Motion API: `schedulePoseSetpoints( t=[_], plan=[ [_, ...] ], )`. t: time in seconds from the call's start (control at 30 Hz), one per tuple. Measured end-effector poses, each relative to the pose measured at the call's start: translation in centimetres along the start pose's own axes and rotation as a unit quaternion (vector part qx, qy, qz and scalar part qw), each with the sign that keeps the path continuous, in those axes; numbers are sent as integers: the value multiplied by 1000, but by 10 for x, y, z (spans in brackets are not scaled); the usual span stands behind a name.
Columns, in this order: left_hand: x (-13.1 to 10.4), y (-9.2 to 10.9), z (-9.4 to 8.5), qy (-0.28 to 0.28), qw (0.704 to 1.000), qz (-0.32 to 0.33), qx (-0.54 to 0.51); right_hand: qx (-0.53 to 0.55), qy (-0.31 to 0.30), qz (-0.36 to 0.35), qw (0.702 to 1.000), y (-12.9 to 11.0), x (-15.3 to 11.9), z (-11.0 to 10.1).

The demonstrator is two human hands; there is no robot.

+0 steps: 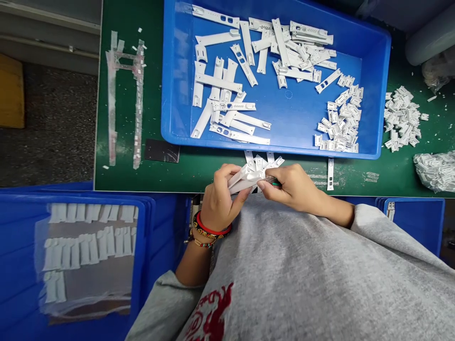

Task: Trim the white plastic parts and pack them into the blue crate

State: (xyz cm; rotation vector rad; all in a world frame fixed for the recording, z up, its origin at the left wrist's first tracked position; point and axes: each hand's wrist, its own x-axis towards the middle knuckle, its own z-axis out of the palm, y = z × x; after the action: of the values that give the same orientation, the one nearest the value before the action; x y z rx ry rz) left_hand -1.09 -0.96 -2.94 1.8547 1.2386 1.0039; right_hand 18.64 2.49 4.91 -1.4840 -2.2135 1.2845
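My left hand, with bracelets at its wrist, is closed around long white plastic parts near the table's front edge. How many it holds I cannot tell. Pinched in my right hand is a thin tool with a flat grey metal blade and a bit of green by the fingers. The blade's tip meets the end of the white parts. Just behind the hands, against the tray, lies a small heap of short white plastic pieces, partly hidden by the parts I hold.
A blue tray holds many long and short white parts. Piles of small white pieces and a full bag sit to the right on the green table. Lower left, a blue bin holds rows of white parts.
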Motion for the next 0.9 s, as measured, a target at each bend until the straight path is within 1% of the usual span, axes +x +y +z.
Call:
schedulePoseSetpoints(
  t=[0.1, 0.2, 0.27, 0.33, 0.37, 0.4, 0.43, 0.47, 0.53, 0.6, 0.67, 0.77, 0.9],
  plan=[
    [-3, -1, 3, 32, 999, -5, 27, 59, -38, 6, 998, -1, 0, -4],
    [-5, -3, 6, 45, 999, -8, 28, 120, -81, 9, 989, 0, 0, -9],
    [-4, -6, 5, 51, 998, -27, 33, 164, -158, -13, 974, 1, 0, -14],
    [-2, -8, 3, 65, 996, -52, 32, 198, -254, -54, 945, 3, 0, -20],
    [0, -9, 0, 71, 995, -61, 23, 208, -282, -75, 934, 4, 0, -23],
    [1, -8, -2, 73, 995, -69, 6, 214, -285, -91, 930, 5, 1, -26],
    [3, -7, -5, 70, 994, -77, -18, 215, -266, -104, 934, 6, 1, -29],
    [4, -5, -7, 62, 993, -84, -51, 210, -230, -110, 944, 7, 1, -31],
    [7, 3, -10, 31, 986, -98, -135, 180, -138, -107, 968, 9, 1, -32],
    [8, 12, -11, -4, 969, -119, -218, 127, -61, -107, 984, 8, 0, -31],
    [10, 19, -11, -32, 952, -146, -268, 78, -8, -127, 989, 6, -1, -27],
    [11, 26, -13, -55, 940, -172, -290, 32, 32, -163, 986, 2, 0, -23],
    [11, 26, -15, -71, 944, -155, -283, -4, 41, -170, 985, -2, 3, -21]
  ],
)
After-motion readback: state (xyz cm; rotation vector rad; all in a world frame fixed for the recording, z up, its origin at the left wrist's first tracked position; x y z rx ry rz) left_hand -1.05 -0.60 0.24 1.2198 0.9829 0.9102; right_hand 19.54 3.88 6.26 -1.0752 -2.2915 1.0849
